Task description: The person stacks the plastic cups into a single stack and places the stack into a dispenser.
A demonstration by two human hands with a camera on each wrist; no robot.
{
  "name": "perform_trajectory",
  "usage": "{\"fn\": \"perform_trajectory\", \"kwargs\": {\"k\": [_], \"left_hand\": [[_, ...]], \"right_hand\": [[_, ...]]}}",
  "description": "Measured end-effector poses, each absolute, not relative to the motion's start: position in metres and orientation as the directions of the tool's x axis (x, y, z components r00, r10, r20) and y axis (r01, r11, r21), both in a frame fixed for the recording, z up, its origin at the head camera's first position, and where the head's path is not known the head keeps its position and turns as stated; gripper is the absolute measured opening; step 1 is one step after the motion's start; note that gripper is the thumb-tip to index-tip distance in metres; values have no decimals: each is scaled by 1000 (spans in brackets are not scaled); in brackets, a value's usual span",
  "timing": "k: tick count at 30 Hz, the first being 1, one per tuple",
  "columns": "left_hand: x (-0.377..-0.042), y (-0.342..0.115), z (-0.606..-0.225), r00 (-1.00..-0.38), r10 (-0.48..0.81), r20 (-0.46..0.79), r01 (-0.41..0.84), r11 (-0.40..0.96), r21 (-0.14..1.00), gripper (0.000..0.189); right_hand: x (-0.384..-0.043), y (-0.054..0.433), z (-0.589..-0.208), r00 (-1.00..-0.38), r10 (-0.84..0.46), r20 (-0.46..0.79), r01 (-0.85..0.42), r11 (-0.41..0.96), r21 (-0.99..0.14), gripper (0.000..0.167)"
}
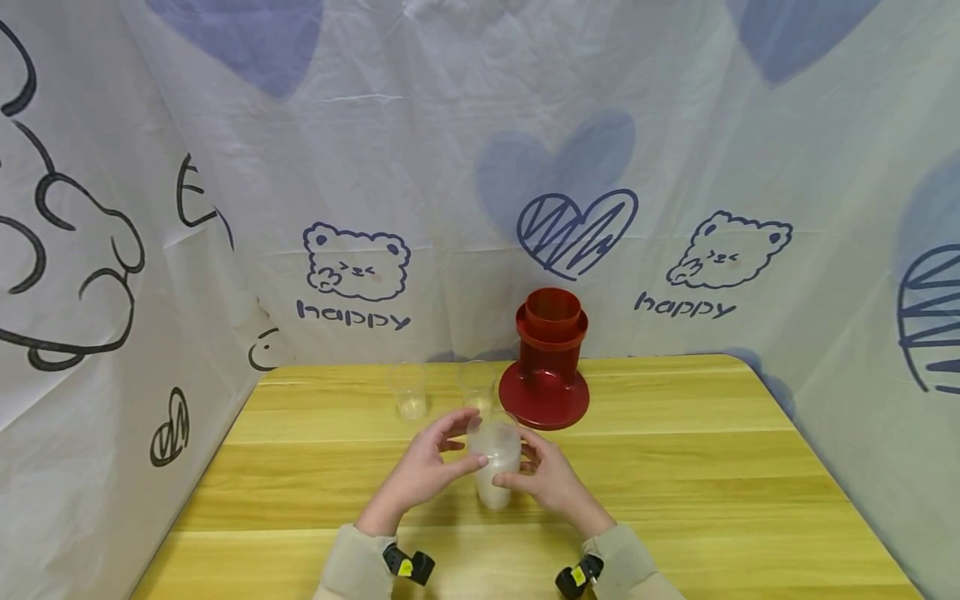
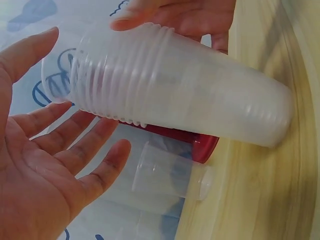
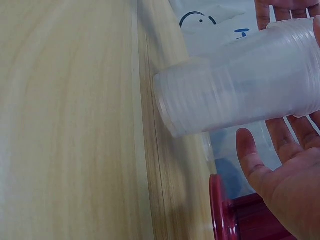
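A tall stack of clear plastic cups [image 1: 495,477] stands upright at the middle of the table, between both hands. Its base is at the tabletop; whether it touches I cannot tell. My right hand [image 1: 551,477] holds the stack from the right, thumb in front and fingers behind. On the other side my left hand [image 1: 431,467] is spread around the upper rims. In the left wrist view its fingertips [image 2: 112,127] reach the rims, while its thumb [image 2: 35,52] stands apart from them. Two single clear cups [image 1: 411,404] [image 1: 477,379] stand behind the hands.
A red plastic piece [image 1: 550,354], with a round base and a stepped open tube, stands at the back of the wooden table [image 1: 697,467], right of the single cups. White cloth [image 1: 450,208] with blue drawings hangs behind and at the sides.
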State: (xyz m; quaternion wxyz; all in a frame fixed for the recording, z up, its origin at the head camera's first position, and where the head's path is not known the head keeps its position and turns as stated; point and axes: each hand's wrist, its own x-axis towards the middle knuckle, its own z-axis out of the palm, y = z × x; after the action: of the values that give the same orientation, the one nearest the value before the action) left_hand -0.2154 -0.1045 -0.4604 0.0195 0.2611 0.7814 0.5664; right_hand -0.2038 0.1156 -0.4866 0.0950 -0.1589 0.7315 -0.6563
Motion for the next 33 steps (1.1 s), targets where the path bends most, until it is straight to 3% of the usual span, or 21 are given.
{"fn": "perform_trajectory", "kwargs": {"k": [7,19,33], "left_hand": [[-215,-102,-466,-872,429,235,360,235,903,57],[-213,-106,-469,-870,443,217,347,239,907,59],[-212,-105,-474,-884,422,200,338,283,898,60]], "right_hand": [[-199,115,-478,-930,-357,87,-126,89,-988,67],[-215,117,-510,-928,-355,110,-161,116,-980,71],[-217,120,-509,-919,-385,86,-157,156,-975,75]]}}
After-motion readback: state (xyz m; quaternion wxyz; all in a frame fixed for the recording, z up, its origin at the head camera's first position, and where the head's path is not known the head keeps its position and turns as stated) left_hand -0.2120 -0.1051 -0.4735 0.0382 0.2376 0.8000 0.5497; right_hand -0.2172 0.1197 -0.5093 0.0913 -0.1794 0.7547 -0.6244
